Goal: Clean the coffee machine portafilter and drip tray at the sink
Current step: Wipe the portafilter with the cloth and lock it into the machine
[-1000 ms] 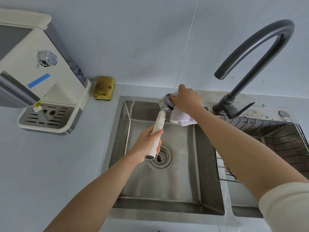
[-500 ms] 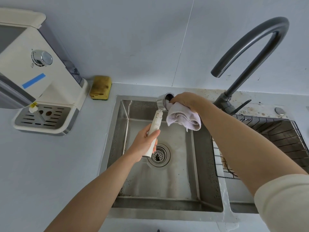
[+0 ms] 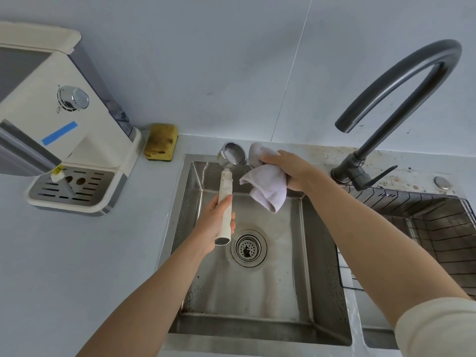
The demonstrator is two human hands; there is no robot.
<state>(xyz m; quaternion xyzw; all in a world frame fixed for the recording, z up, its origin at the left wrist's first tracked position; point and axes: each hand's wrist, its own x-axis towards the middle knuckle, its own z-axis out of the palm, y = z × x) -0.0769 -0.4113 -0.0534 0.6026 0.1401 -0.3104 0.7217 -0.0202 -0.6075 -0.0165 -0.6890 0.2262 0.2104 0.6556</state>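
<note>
My left hand [image 3: 215, 222] grips the cream handle of the portafilter [image 3: 226, 194] and holds it upright over the steel sink [image 3: 316, 300]. Its metal basket [image 3: 233, 156] faces up and toward me, uncovered. My right hand [image 3: 288, 171] holds a crumpled white cloth [image 3: 268, 189] just right of the basket, and the cloth hangs apart from it. The drip tray [image 3: 69, 189] with its slotted metal grate sits in the base of the cream coffee machine [image 3: 51, 119] on the counter at the left.
A dark arched faucet [image 3: 401, 81] stands at the back right of the sink, its spout high above the basin. A wire rack [image 3: 432, 228] fills the right basin. A yellow sponge [image 3: 161, 145] lies by the wall. The drain strainer [image 3: 248, 248] sits mid-basin.
My right hand has pulled the cloth out of the portafilter basket and moved it to the right, leaving the basket uncovered. My left hand keeps the handle in much the same place.
</note>
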